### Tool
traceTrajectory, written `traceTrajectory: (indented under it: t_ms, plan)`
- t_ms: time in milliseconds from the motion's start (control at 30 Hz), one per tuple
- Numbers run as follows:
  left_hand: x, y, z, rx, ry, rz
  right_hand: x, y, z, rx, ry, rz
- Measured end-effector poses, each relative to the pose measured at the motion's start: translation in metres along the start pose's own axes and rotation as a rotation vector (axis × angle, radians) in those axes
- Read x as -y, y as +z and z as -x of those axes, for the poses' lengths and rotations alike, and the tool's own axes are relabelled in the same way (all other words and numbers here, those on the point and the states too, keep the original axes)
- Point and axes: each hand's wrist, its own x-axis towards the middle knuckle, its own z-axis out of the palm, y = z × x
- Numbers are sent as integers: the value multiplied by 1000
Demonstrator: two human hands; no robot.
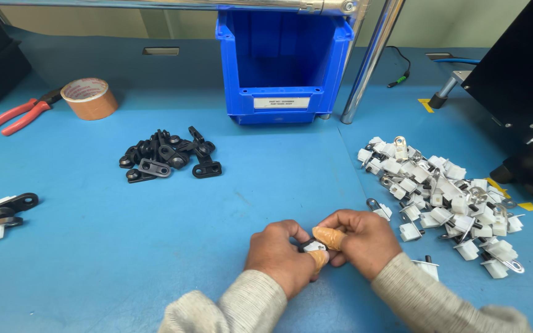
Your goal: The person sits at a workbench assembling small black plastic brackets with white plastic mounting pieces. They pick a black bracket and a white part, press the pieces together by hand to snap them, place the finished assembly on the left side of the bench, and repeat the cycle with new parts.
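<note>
Clip (313,246), a small white piece with a black part on it, sits pinched between my two hands low in the middle of the view, just above the blue table (155,259). My left hand (279,253) curls tight around it from the left, and an orange cot covers one fingertip (319,258) pressed against the white body. My right hand (362,237) closes on it from the other side, its own orange-capped fingertip (328,237) bearing down on top. Both hands are shut on the piece and touching each other; most of it is hidden by my fingers.

Just right of my right hand lies a wide heap of white clips (448,206) with metal tabs, a few strays reaching almost to my knuckles. Further up and left, well apart, sits a pile of black brackets (169,155). At the far left edge I see a few joined pieces (2,216), black on white. Behind everything stands a blue bin (284,61), with a tape roll (89,97) and red pliers (20,114) off to the upper left.
</note>
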Motion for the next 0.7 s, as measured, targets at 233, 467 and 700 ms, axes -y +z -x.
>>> traceTrajectory:
  t_ms: [233, 467, 700]
  plan:
    - [4, 4, -3, -31, -2, 57, -3, 21, 8, -282, 144, -90]
    - [6, 3, -3, 11, -95, 183, -7, 3, -7, -73, 143, -307]
    - [10, 2, -3, 21, -56, 217, -11, -12, -7, 103, 135, -234]
